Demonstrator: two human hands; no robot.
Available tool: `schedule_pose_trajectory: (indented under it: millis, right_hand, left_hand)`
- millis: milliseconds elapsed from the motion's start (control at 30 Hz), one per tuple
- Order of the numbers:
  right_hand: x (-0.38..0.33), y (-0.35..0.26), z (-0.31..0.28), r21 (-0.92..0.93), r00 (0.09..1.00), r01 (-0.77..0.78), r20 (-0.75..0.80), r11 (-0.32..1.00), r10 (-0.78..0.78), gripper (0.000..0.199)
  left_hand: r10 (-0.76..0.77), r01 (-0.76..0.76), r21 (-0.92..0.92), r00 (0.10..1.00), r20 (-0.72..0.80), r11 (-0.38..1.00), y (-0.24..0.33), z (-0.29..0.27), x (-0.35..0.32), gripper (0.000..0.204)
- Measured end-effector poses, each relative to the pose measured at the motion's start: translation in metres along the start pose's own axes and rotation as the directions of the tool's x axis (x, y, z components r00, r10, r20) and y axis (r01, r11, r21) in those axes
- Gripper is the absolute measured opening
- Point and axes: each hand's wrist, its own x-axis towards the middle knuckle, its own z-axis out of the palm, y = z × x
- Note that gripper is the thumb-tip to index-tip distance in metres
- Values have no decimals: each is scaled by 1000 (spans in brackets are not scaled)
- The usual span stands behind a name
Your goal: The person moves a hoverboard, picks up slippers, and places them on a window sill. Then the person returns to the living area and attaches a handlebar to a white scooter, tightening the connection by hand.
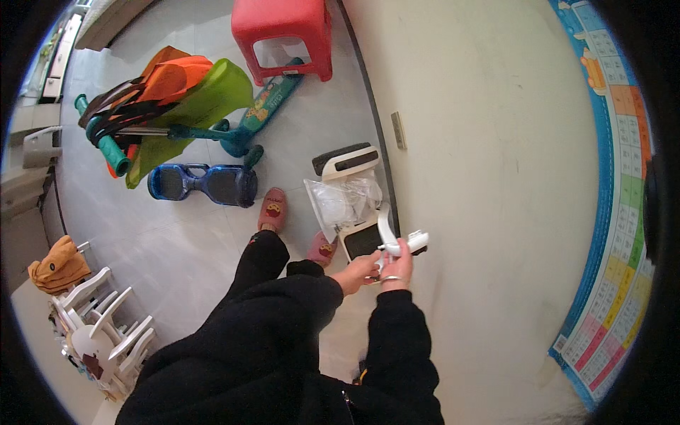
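Both of my hands meet in front of me, close to the wall, over a white curved plastic part (388, 234) with a wider end pointing right. My right hand (398, 269), wearing a bracelet, is closed around its lower side. From the left, my left hand (358, 275) reaches in with fingers closed at the underside of the same part, where the fingertips are partly hidden. Below my hands on the floor is a white-and-black device with two pedal-like pads (347, 161). Clear plastic bags (347, 200) lie across its middle, seemingly with white pieces inside.
A blue hoverboard (203, 185) and a teal scooter (244, 134) draped with orange and green bags (177, 85) stand to the left. A red plastic stool (283, 28) is at the far side. White chairs (106, 319) are at lower left; a coloured chart (616, 234) hangs on the right wall.
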Motion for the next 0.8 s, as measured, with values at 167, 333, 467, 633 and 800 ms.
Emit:
schedule_pose_trajectory:
  millis: [167, 333, 467, 633, 800]
  right_hand:
    - [-29, 24, -2, 179, 988, -117, 115, 977, 98, 31]
    - [-40, 24, 1, 252, 999, -48, 18, 967, 45, 41]
    - [-32, 17, 7, 158, 999, 28, -26, 987, -24, 45]
    - [-48, 2, 9, 81, 994, -107, -31, 991, 110, 25]
    - [-86, -49, 23, 71, 971, 151, 174, 986, -161, 13]
  left_hand:
    - [106, -104, -391, 994, -17, 915, -8, 1, 22, 41]
    - [27, -71, -483, 995, -98, 873, 1, -6, 37, 29]
    - [92, -98, -411, 995, -35, 906, 8, -5, 40, 28]
    - [223, -252, -344, 967, -121, 905, 7, 1, 23, 32]
    - [397, -369, -189, 908, 137, 910, 38, 31, 0, 57]
